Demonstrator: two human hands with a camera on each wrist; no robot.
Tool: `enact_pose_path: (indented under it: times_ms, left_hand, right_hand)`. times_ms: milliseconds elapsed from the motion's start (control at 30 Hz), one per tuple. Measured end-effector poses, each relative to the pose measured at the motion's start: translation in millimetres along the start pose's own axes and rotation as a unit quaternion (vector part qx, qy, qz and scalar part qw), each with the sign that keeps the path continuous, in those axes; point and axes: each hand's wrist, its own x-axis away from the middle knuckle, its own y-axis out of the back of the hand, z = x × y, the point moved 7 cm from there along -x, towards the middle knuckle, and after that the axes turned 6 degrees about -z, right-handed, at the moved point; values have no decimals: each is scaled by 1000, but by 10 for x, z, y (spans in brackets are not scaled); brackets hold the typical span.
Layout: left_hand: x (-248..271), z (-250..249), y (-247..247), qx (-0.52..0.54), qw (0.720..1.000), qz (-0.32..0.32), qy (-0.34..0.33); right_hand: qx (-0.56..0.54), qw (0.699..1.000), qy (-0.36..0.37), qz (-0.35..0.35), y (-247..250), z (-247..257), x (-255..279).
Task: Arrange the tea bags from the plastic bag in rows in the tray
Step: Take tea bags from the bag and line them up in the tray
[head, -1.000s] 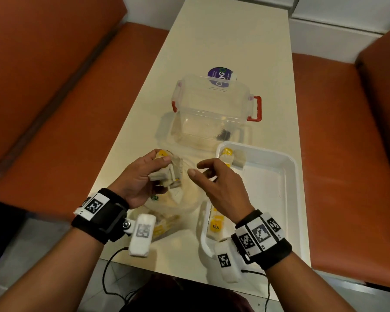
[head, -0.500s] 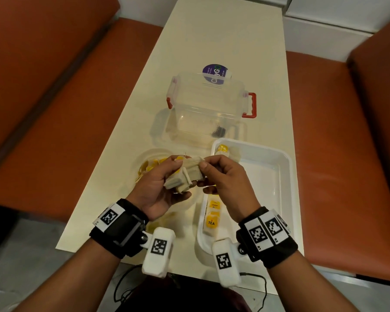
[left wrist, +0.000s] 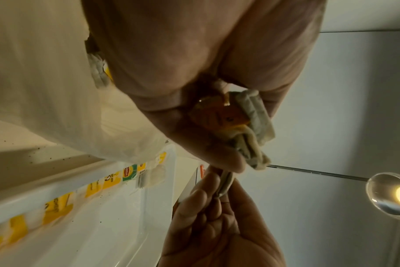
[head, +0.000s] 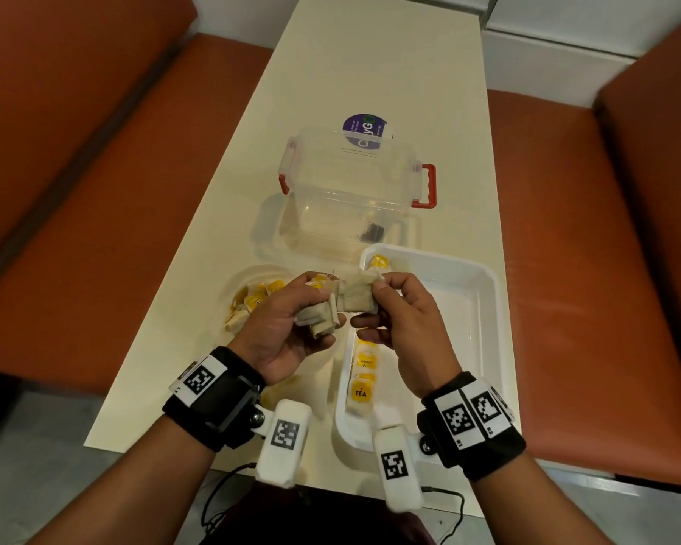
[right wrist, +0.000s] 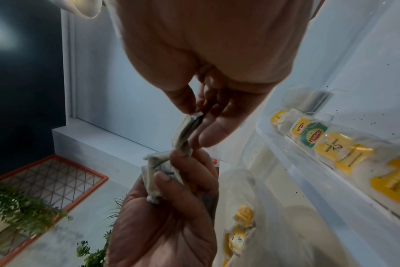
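Note:
My left hand [head: 291, 324] grips a small bundle of tea bags [head: 321, 316] above the table, between the plastic bag and the tray. My right hand [head: 390, 308] pinches one pale tea bag [head: 356, 295] from that bundle between thumb and forefinger; the same tea bag [right wrist: 186, 133] shows edge-on in the right wrist view. The bundle [left wrist: 251, 126] has an orange tag against my left palm. The white tray [head: 484, 328] holds a row of yellow-tagged tea bags [head: 364, 371] along its left wall. The clear plastic bag [head: 252, 300] with more tea bags lies left of the tray.
A clear plastic box [head: 350, 190] with red handles stands behind the tray, and a purple round lid [head: 364, 131] lies behind it. The cream table [head: 370, 53] is narrow, with orange benches [head: 75, 190] on both sides.
My hands have come together above the table. The right hand, free a second ago, now pinches one tea bag from the bundle in the left hand and draws it to the right.

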Motion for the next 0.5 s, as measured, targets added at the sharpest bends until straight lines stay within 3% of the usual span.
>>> enact_pose_path:
  times_ms: [500]
  left_hand:
    - [-140, 66, -77, -100, 995, -15, -22]
  right_hand:
    - [-58, 998, -35, 8, 238, -79, -27]
